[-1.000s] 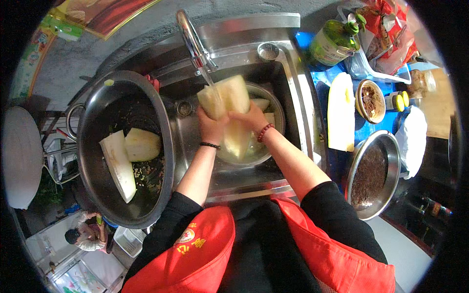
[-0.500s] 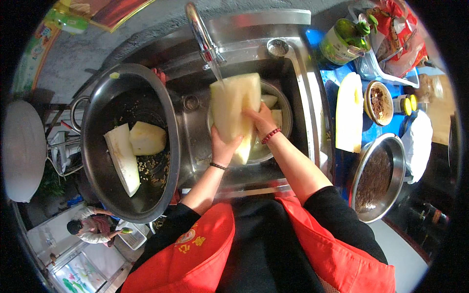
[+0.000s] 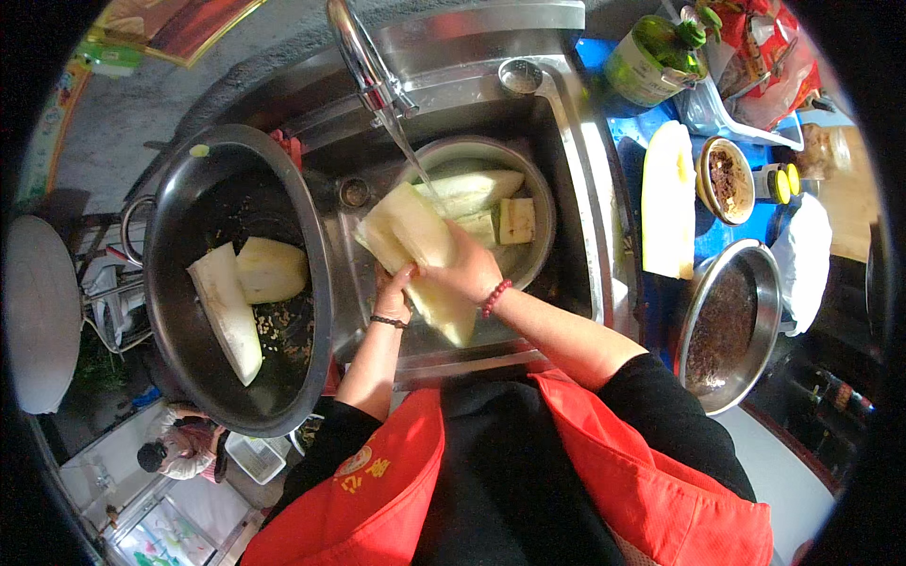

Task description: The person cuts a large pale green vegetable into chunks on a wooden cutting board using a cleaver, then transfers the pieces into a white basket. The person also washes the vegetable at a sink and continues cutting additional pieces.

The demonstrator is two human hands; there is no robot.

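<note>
Both my hands are closed on a pale, peeled piece of winter melon (image 3: pixel 401 226), hollow along its length, tilted over the sink. My left hand (image 3: pixel 393 294) grips its left edge from below. My right hand (image 3: pixel 469 274) holds its right side, the fingers partly hidden behind the flesh. From the chrome faucet (image 3: pixel 377 87) a stream of water (image 3: pixel 408 146) falls at the melon's upper edge. Behind and to the right, a round metal basin (image 3: pixel 545 193) in the sink holds water and more melon pieces (image 3: pixel 483 191), including a small block (image 3: pixel 516 221).
At left a big oval metal tub (image 3: pixel 319 245) holds melon pieces (image 3: pixel 226 316) and scattered seeds. On the blue surface at right are another melon length (image 3: pixel 666 203), a small bowl (image 3: pixel 706 189), a basin of dark contents (image 3: pixel 689 325) and a green bottle (image 3: pixel 651 61). A person (image 3: pixel 184 443) is at lower left.
The held melon has come down, toward me and left, and tilted over, baring more of the basin behind it. The right hand has moved down and left with it. The whole view has shifted slightly.
</note>
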